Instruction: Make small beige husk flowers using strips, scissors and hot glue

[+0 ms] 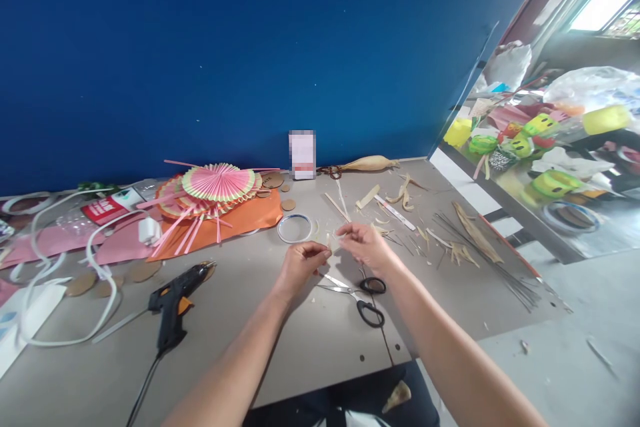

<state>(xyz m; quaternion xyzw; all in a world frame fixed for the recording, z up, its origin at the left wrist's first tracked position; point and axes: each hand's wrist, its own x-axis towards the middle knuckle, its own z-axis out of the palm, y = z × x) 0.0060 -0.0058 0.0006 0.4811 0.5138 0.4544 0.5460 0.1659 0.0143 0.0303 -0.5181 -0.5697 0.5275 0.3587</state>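
My left hand is closed in a pinch on a small pale strip, which stands up from the fingertips and looks like dried husk. Close beside it, my right hand has its thumb and fingers together; whatever they hold is too small to make out. Black-handled scissors lie with blades apart on the table, just below both hands. A roll of clear tape rests flat beyond the left hand. Scraps of dried husk and a white marked strip lie beyond the right hand.
A black glue gun with its cord lies left on the grey table. Pink paper fans sit on orange sheet material. Thin wires and a long husk are at right, near the table edge.
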